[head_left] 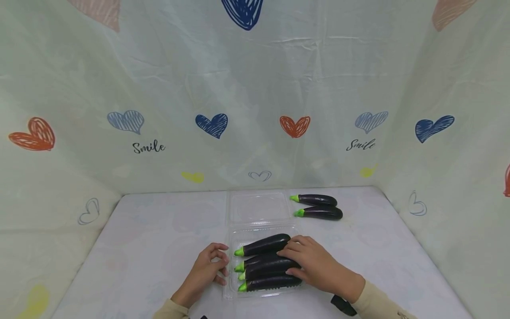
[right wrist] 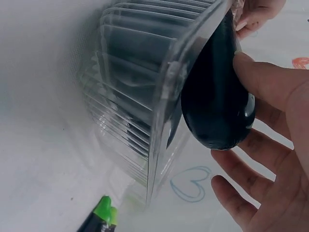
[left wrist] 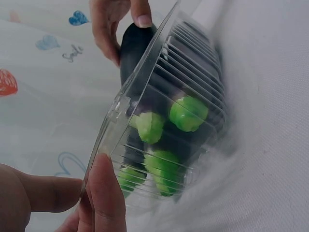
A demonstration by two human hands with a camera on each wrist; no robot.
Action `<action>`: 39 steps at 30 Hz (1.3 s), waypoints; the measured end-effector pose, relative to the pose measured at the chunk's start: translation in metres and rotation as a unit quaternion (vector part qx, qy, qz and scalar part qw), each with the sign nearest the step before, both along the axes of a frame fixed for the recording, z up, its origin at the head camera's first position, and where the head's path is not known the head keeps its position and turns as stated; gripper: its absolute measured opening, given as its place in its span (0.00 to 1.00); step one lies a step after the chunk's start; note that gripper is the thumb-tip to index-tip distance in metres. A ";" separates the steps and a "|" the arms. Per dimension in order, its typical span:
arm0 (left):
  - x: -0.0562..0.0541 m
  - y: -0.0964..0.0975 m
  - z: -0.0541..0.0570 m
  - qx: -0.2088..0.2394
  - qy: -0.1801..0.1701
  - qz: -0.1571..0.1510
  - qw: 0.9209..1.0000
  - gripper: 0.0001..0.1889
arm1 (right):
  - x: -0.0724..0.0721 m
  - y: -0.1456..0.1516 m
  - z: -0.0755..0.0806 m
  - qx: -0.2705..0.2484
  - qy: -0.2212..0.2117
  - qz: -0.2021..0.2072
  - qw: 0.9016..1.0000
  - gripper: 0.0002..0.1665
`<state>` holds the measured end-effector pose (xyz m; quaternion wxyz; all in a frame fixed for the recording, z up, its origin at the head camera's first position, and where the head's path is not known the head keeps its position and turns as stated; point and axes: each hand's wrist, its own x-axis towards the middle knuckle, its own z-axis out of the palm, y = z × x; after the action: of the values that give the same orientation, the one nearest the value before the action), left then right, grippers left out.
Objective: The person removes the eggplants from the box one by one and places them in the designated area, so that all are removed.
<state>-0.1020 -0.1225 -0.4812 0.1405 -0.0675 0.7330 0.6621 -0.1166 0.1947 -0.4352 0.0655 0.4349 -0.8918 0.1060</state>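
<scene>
A clear plastic clamshell box [head_left: 227, 288] lies with its lid [head_left: 259, 208] folded back, and several dark purple eggplants with green stems lie side by side in the base. At the left rim is my left hand [head_left: 207, 266]; the left wrist view shows its thumb and fingers pinching the box's edge [left wrist: 108, 116]. My right hand [head_left: 318, 266] reaches over the right ends of the eggplants. Its thumb and fingers curl round the blunt end of one eggplant [right wrist: 217, 96], which stands above the rim in the right wrist view. The stems [left wrist: 188, 113] point toward my left hand.
Two more eggplants, an upper one [head_left: 318, 200] and a lower one [head_left: 322, 213], lie on the table right of the lid. A white cloth covers the table [head_left: 159, 230]. Behind it hangs a pale curtain [head_left: 255, 79] printed with hearts.
</scene>
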 end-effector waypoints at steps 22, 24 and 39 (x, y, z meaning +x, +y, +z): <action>0.002 -0.002 0.001 0.009 -0.003 -0.003 1.000 0.18 | -0.006 0.024 0.007 -0.066 0.058 -0.035 0.995 0.29; 0.002 -0.002 0.001 0.009 -0.002 -0.004 1.000 0.18 | -0.007 0.029 0.007 -0.076 0.067 -0.038 0.994 0.29; 0.001 0.000 0.001 0.007 -0.002 0.000 1.000 0.19 | -0.011 0.060 0.009 -0.087 0.091 -0.114 0.985 0.32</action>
<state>-0.1014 -0.1229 -0.4802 0.1424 -0.0679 0.7280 0.6671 -0.1278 0.2547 -0.4261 0.1961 0.3304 -0.9133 0.1351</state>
